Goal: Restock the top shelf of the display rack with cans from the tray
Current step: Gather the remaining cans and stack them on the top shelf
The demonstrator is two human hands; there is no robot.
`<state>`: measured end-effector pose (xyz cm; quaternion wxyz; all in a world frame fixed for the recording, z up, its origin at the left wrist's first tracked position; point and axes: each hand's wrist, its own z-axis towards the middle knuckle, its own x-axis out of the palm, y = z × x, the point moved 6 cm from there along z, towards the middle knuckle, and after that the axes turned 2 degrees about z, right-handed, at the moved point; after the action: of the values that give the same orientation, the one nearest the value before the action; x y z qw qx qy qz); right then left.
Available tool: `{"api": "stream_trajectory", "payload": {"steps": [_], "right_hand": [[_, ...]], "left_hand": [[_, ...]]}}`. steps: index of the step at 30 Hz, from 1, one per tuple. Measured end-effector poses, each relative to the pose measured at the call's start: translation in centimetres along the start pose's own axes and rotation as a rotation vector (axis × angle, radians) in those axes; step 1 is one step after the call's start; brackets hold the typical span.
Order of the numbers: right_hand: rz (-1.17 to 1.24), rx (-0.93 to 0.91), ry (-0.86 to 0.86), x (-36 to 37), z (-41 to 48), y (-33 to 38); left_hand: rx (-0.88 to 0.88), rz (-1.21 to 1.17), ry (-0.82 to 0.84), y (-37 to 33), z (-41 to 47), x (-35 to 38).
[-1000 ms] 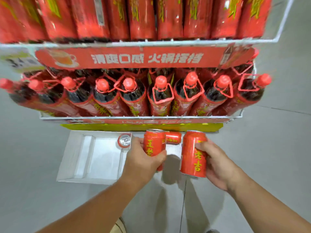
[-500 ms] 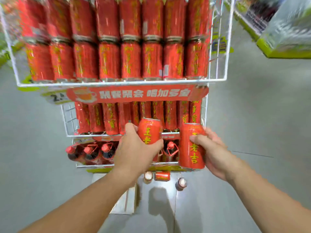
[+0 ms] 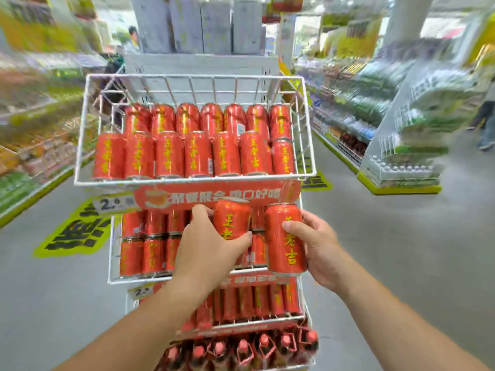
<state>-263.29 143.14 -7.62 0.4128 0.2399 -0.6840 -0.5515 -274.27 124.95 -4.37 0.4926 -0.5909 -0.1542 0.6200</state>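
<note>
My left hand (image 3: 206, 247) grips an upright red can with yellow characters (image 3: 232, 219). My right hand (image 3: 317, 247) holds a second red can (image 3: 285, 239), also upright. Both cans hang in front of the rack, just below the top shelf. The top shelf is a white wire basket (image 3: 187, 180) with two rows of the same red cans (image 3: 171, 153) lying tilted; the space above these rows, toward the basket's back, is bare wire. The tray is out of view.
Lower shelves (image 3: 144, 250) of the rack hold more red cans, and red-capped bottles (image 3: 241, 349) fill the bottom tier. Shop aisles run left and right, with a stacked pallet display (image 3: 407, 145) at the right. People (image 3: 484, 121) stand far off.
The view has swung up from the floor tray to the top shelf. Both hands have risen with their cans from beside the tray to just below the top basket.
</note>
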Motion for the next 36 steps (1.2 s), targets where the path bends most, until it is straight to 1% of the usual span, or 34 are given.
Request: {"api": "stream_trajectory", "payload": {"steps": [3, 7, 11, 14, 19, 25, 29, 31, 36], "right_hand": [[-0.006, -0.078, 0.029, 2.3, -0.1, 5.1], [-0.034, -0.165, 0.037, 4.9, 0.3, 10.6], [-0.045, -0.213, 0.015, 6.3, 1.4, 14.3], [-0.039, -0.238, -0.048, 6.1, 3.2, 15.8], [-0.104, -0.223, -0.138, 4.3, 7.5, 16.8], [-0.158, -0.249, -0.175, 2.7, 12.6, 17.4], [-0.233, -0.258, -0.217, 2.4, 15.3, 16.7], [-0.255, -0.251, -0.220, 2.1, 16.5, 15.9], [-0.359, -0.208, -0.296, 1.8, 17.6, 14.0]], "left_hand": [[0.059, -0.049, -0.031, -3.8, 1.7, -3.8], [0.108, -0.036, -0.072, -7.8, 4.5, -8.2], [0.135, -0.048, -0.083, -10.5, 7.1, -11.4], [0.126, -0.063, -0.079, -11.3, 9.4, -12.5], [0.098, -0.033, -0.056, -12.0, 13.6, -12.5], [0.087, -0.012, -0.093, -12.7, 17.7, -11.4], [0.070, 0.014, -0.127, -12.5, 20.1, -10.9], [0.061, 0.013, -0.141, -12.0, 21.2, -11.0], [0.037, 0.011, -0.170, -10.0, 23.9, -12.4]]}}
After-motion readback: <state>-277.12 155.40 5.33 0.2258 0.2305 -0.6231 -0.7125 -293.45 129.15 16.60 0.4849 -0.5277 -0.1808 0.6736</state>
